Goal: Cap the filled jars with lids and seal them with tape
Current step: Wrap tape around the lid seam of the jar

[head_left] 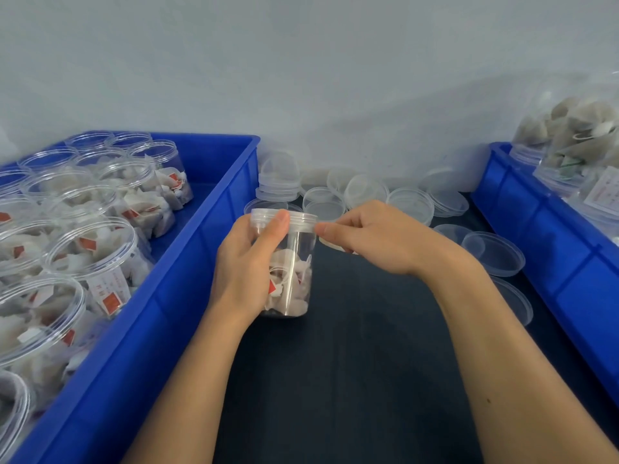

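Left hand covered most of the near wall of the jar, so the contents behind the palm were hidden. Right hand pinched something at the lid rim; too thin and clear to identify. Blue crate left of the left hand was cut by the frame edge, as was the crate right of the right hand. Label print was unreadable.

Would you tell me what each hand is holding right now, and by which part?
The left hand grips the capped jar around its side, thumb on the lid. The right hand pinches something at the lid's edge, possibly tape.
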Action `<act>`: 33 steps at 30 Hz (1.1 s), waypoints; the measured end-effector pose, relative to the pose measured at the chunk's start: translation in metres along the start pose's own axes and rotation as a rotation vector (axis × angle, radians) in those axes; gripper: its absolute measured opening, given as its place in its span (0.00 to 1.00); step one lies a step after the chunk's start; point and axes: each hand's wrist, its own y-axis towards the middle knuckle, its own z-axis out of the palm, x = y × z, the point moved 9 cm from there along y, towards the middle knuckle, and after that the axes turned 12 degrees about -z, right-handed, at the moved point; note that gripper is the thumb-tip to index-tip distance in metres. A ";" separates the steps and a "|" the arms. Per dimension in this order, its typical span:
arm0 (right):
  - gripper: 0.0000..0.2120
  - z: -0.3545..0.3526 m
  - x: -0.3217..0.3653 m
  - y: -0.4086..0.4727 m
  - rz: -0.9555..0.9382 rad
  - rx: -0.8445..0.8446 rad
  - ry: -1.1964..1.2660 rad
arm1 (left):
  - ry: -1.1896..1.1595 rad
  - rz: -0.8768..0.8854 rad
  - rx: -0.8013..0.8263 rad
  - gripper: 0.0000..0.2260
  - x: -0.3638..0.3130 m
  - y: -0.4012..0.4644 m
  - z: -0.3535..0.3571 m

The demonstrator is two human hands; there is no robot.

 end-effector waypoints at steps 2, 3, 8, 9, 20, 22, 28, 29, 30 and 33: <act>0.33 -0.002 -0.002 -0.001 -0.018 -0.016 -0.008 | -0.019 -0.010 0.024 0.26 0.001 0.001 0.001; 0.33 -0.002 -0.003 -0.001 -0.020 -0.017 -0.007 | -0.022 -0.015 0.034 0.27 0.001 0.001 0.002; 0.33 0.003 -0.008 -0.002 -0.010 0.019 0.033 | -0.069 -0.032 0.090 0.24 0.003 0.001 0.008; 0.33 0.004 -0.008 -0.003 -0.008 0.027 0.038 | -0.076 -0.030 0.101 0.23 0.003 0.001 0.008; 0.30 0.009 -0.007 -0.010 0.068 0.174 0.083 | -0.121 -0.034 0.180 0.28 0.010 0.003 0.018; 0.30 0.009 -0.007 -0.009 0.064 0.183 0.058 | -0.056 -0.018 0.160 0.32 0.008 0.003 0.020; 0.28 0.007 -0.009 -0.007 0.077 0.172 -0.007 | 0.154 0.100 0.058 0.23 -0.010 -0.002 0.013; 0.29 0.008 -0.008 -0.008 0.075 0.172 -0.018 | 0.191 0.117 0.046 0.20 -0.013 -0.003 0.011; 0.31 0.009 -0.006 -0.007 0.067 0.173 -0.033 | 0.213 0.131 0.042 0.18 -0.015 -0.004 0.010; 0.41 0.014 -0.002 -0.003 0.047 0.157 -0.082 | 0.221 0.159 0.029 0.15 -0.017 -0.007 0.011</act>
